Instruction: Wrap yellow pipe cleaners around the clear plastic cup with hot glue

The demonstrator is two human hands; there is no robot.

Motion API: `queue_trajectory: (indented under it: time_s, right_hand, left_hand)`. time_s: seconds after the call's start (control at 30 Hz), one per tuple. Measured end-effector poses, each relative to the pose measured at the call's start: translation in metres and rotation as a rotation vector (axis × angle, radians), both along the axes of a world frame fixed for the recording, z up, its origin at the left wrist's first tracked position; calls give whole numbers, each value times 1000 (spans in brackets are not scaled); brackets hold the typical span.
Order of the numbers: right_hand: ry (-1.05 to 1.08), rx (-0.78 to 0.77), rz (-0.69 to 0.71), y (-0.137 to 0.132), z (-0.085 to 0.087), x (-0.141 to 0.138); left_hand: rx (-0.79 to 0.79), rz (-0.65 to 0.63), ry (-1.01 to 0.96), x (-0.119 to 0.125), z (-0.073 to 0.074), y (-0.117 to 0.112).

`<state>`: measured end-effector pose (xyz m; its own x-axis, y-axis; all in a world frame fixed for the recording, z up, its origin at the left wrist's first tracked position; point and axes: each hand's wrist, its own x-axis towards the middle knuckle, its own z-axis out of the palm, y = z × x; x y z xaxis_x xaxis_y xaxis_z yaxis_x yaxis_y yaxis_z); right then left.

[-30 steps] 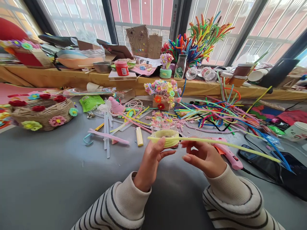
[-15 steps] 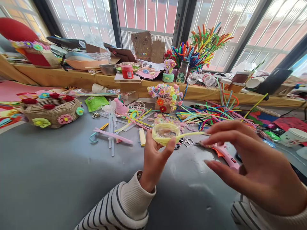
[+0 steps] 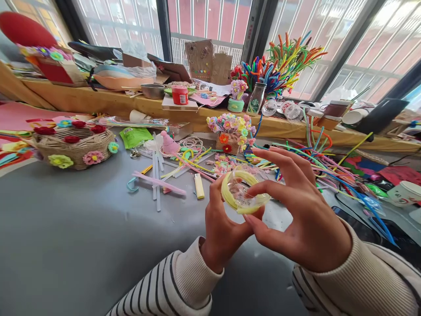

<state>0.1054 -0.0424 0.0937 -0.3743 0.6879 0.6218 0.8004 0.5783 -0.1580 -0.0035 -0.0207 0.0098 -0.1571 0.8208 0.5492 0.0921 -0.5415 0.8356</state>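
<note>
A small clear plastic cup [image 3: 241,191] wrapped round its rim with a yellow-green pipe cleaner sits between both my hands, above the grey table [image 3: 82,237]. My left hand [image 3: 223,224] grips the cup from below and from the left, thumb up along its side. From the right, my right hand [image 3: 296,210] curls over it, with the thumb and forefinger pressing on the yellow wrap and the other fingers spread. Both sleeves are cream with dark stripes.
A woven basket [image 3: 74,147] with felt flowers stands at the left. Loose pipe cleaners [image 3: 305,162], glue sticks [image 3: 157,180], a yellow lighter [image 3: 199,185] and a small flower pot [image 3: 232,131] lie beyond my hands. A cluttered shelf [image 3: 108,103] runs under the windows. A paper cup [image 3: 406,193] is at the right.
The long yellow-green pipe cleaner that stuck out to the right is now wound round the cup. My right hand swung out wide and came back onto the cup, which has tilted toward me.
</note>
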Motion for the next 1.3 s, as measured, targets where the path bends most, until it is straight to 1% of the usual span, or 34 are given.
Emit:
queue_trajectory:
  time_s: [0.1, 0.27, 0.5, 0.73, 1.17, 1.3]
  right_hand:
    - [22, -19, 14, 1, -2, 0]
    - [37, -67, 39, 0, -2, 3]
    - [61, -73, 42, 2, -3, 3]
    - [12, -22, 55, 1, -3, 3]
    - [7, 92, 71, 1, -5, 0]
    - [-8, 106, 64, 1, -5, -1]
  left_hand:
    - [-1, 14, 15, 0, -2, 0]
    - [-11, -13, 4, 0, -5, -1]
    - [-6, -5, 31, -1, -5, -3]
    - [10, -2, 49, -1, -4, -4]
    - [8, 13, 62, -1, -3, -2]
    - [13, 26, 74, -1, -3, -3]
